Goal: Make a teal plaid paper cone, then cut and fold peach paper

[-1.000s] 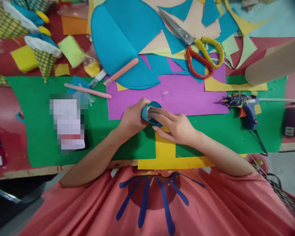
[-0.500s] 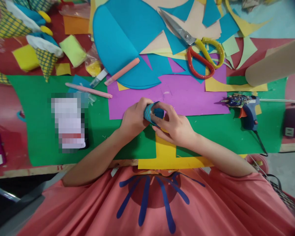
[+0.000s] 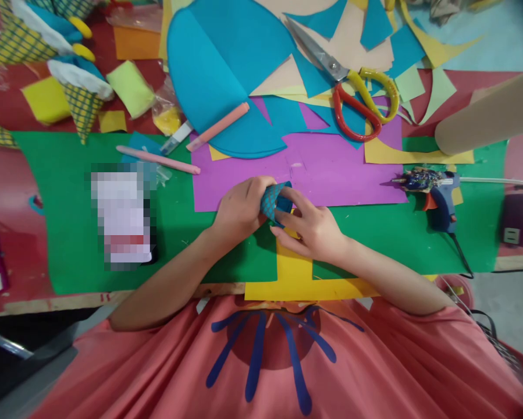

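Observation:
Between my hands is a small blue checkered cone (image 3: pixel 270 202), its wide open end turned to the right and its dark blue inside showing. My left hand (image 3: pixel 242 205) is closed round the narrower part at the left, which it hides. From the right, my right hand (image 3: pixel 317 231) grips the rim, with the index finger at the top of the opening and another finger at its lower edge. Under the hands lie a purple sheet (image 3: pixel 239 189), a green sheet (image 3: pixel 191 256) and a yellow strip (image 3: pixel 294 262).
Scissors (image 3: pixel 340 74) with red and yellow handles lie on blue cut-outs (image 3: pixel 209 64). A glue gun (image 3: pixel 442 201) with its cord is at right, below a cardboard tube (image 3: pixel 483 116). Pink pens (image 3: pixel 156 159), a blurred-out object (image 3: pixel 121 215) and checkered cones (image 3: pixel 82 105) are at left.
The cone has turned slightly in my hands and shifted a little to the right, so more of its checkered outside shows. My right fingers have moved slightly along the rim.

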`<control>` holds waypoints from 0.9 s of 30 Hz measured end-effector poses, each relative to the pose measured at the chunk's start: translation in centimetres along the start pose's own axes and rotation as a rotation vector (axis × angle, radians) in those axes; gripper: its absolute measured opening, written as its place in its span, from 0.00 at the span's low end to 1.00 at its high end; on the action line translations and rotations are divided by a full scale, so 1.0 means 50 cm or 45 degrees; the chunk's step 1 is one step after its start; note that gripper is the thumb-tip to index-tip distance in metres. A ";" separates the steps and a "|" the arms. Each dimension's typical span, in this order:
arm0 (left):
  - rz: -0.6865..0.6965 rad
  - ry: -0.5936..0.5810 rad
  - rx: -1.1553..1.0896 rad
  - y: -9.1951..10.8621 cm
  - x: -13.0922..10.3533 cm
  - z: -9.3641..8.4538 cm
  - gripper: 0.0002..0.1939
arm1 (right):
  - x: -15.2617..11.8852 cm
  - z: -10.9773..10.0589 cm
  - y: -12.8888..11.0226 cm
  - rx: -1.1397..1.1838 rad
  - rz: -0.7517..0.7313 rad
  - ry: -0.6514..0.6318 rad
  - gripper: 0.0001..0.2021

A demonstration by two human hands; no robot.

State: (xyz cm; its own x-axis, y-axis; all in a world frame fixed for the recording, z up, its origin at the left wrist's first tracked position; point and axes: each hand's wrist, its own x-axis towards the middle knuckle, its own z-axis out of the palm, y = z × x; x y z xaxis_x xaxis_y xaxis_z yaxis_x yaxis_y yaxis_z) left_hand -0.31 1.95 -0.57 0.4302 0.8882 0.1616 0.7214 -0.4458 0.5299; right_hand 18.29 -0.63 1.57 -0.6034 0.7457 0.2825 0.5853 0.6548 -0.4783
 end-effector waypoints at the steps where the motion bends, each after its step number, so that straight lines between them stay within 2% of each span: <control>1: 0.000 -0.016 0.019 -0.001 0.000 0.000 0.12 | 0.000 0.000 0.001 0.032 -0.001 0.002 0.19; 4: -0.010 -0.070 0.008 -0.002 0.001 -0.002 0.12 | 0.000 -0.001 0.003 0.102 0.034 -0.059 0.20; 6: -0.004 -0.045 -0.023 -0.003 0.002 -0.002 0.12 | 0.001 -0.002 0.004 0.152 0.071 -0.101 0.22; 9: 0.002 0.022 -0.025 -0.005 0.003 -0.001 0.12 | 0.002 -0.002 0.005 0.214 0.076 -0.072 0.25; 12: -0.007 0.043 -0.053 -0.005 0.000 0.001 0.13 | 0.002 0.001 0.003 0.187 0.044 -0.064 0.27; 16: -0.111 0.014 -0.140 -0.001 -0.003 0.000 0.13 | 0.002 0.002 -0.005 0.069 0.067 -0.136 0.26; 21: -0.190 0.011 -0.168 0.003 0.000 -0.001 0.12 | 0.002 0.000 -0.011 -0.104 0.061 -0.062 0.24; 24: -0.176 0.027 -0.157 0.000 0.001 -0.001 0.13 | 0.002 0.000 -0.010 -0.099 0.002 0.024 0.22; 27: -0.157 0.004 -0.168 -0.005 0.000 0.001 0.14 | -0.001 0.003 -0.008 -0.038 0.000 0.011 0.21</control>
State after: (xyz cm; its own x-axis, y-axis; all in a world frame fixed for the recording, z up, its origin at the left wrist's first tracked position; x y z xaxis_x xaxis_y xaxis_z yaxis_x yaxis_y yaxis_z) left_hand -0.46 2.07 -0.75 0.3410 0.9357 0.0908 0.6912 -0.3151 0.6504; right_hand 18.01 -0.97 1.61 -0.5987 0.7467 0.2899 0.6013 0.6581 -0.4531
